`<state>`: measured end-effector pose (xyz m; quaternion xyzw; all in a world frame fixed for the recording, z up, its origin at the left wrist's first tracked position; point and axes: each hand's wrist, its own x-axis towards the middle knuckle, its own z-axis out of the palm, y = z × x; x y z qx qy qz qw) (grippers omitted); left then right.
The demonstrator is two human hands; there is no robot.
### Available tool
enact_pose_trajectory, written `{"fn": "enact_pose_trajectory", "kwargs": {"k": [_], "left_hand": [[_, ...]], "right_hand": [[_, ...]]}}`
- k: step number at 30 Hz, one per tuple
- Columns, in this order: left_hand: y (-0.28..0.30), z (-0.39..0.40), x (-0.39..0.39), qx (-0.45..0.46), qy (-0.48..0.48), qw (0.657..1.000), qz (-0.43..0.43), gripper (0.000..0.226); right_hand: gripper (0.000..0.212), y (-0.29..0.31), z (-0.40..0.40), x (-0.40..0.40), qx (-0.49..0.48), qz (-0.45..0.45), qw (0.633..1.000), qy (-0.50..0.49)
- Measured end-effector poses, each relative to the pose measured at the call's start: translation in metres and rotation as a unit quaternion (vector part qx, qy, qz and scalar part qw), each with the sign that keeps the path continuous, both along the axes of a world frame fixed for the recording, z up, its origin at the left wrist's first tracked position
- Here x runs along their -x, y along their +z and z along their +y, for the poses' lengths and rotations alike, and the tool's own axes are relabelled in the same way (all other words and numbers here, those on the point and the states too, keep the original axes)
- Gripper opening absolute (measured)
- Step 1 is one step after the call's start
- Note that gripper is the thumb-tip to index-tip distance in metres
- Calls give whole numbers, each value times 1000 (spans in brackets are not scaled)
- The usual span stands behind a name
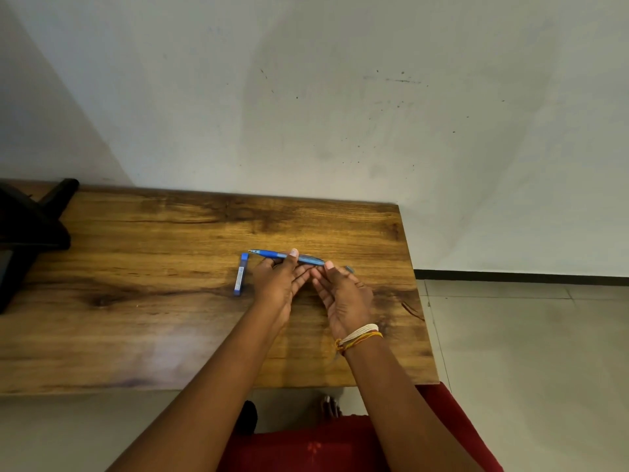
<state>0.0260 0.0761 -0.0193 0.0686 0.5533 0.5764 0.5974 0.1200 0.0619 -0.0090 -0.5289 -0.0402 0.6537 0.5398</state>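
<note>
A blue mechanical pencil lies nearly level just above the wooden table, its tip pointing left. My left hand pinches its barrel between thumb and fingers. My right hand holds the pencil's right end, with its thumb on top. A small grey piece shows past my right fingers; I cannot tell what it is. A slim blue lead case lies on the table just left of my left hand, apart from it.
A black stand or monitor base sits at the table's far left. The table's right edge drops off to a tiled floor. A pale wall runs behind the table. Red cloth covers my lap below.
</note>
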Motion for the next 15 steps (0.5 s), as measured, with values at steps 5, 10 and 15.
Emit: {"fn": "enact_pose_trajectory", "kwargs": {"k": [5, 10, 15], "left_hand": [[0, 0, -2, 8, -1, 1000, 12, 5], [-1, 1, -4, 12, -8, 1000, 7, 11], [-1, 3, -3, 13, -13, 1000, -7, 5]], "right_hand": [[2, -2, 1, -3, -10, -3, 1000, 12], [5, -5, 2, -7, -17, -8, 999, 31], [11, 1, 7, -14, -19, -50, 996, 70]]}}
